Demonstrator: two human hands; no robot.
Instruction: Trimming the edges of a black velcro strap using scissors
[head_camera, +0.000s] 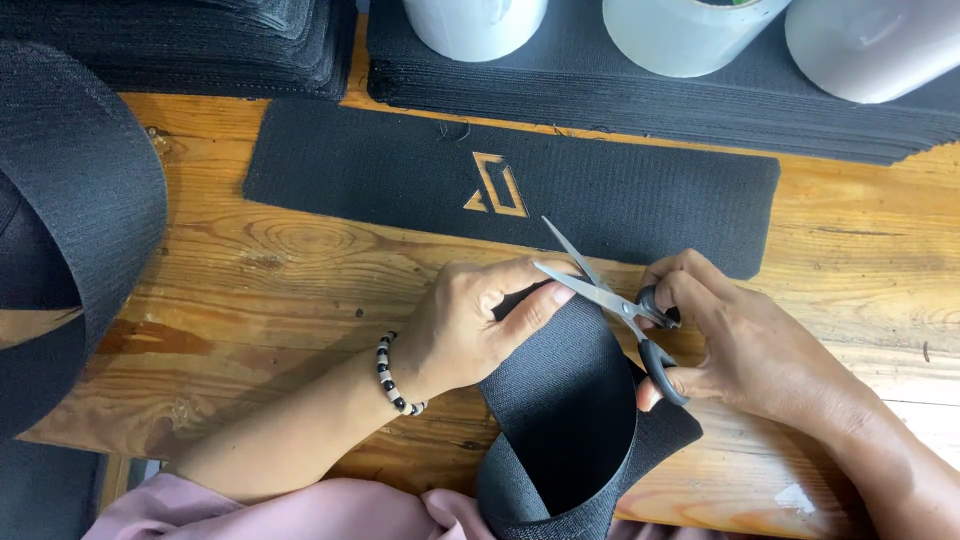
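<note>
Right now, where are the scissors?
In the head view, right of centre: the right hand holds the scissors, blades open over the black strap held by the left hand.

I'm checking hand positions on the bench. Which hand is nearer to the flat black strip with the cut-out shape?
Right. The right hand, holding the scissors, almost reaches the flat black strip's lower edge. The left hand grips the curled black band, slightly farther below the strip.
</note>
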